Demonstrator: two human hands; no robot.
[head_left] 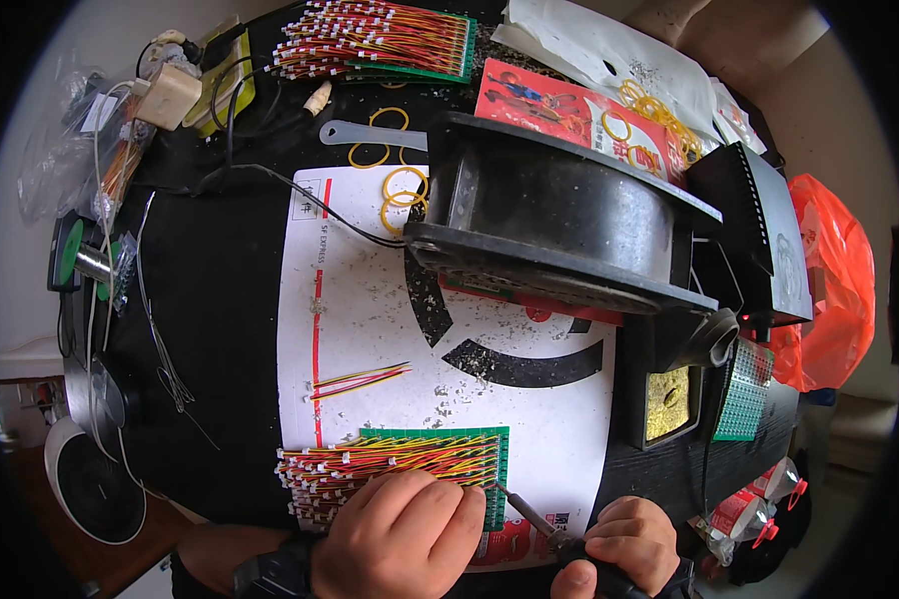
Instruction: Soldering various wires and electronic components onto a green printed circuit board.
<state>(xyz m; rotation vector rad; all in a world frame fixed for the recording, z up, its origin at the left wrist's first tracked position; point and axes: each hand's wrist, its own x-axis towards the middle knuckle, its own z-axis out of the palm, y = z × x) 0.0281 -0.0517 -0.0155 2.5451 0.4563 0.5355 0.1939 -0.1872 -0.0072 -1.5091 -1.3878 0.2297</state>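
My right hand [629, 544] is wrapped round the dark handle of a soldering iron [531, 515]. Its thin metal tip reaches left to the right edge of a green circuit board [503, 454]. Rows of red, yellow and black wires [410, 457] with white connectors lie across that board, their connectors pointing left. Over the near part of these wires rests my left hand [405, 534], its fingers curled closed beside the iron's tip. The fingertips are hidden, so I cannot make out what they pinch. A few loose wires [362, 379] lie on the white sheet [370, 299] beyond the board.
A large black fan [569, 215] stands beyond my hands. To the right are an iron stand with a yellow sponge [667, 404], a green perforated board [744, 389] and an orange bag [834, 290]. More wired boards [370, 40] lie at the back; a solder spool [92, 263] stands left.
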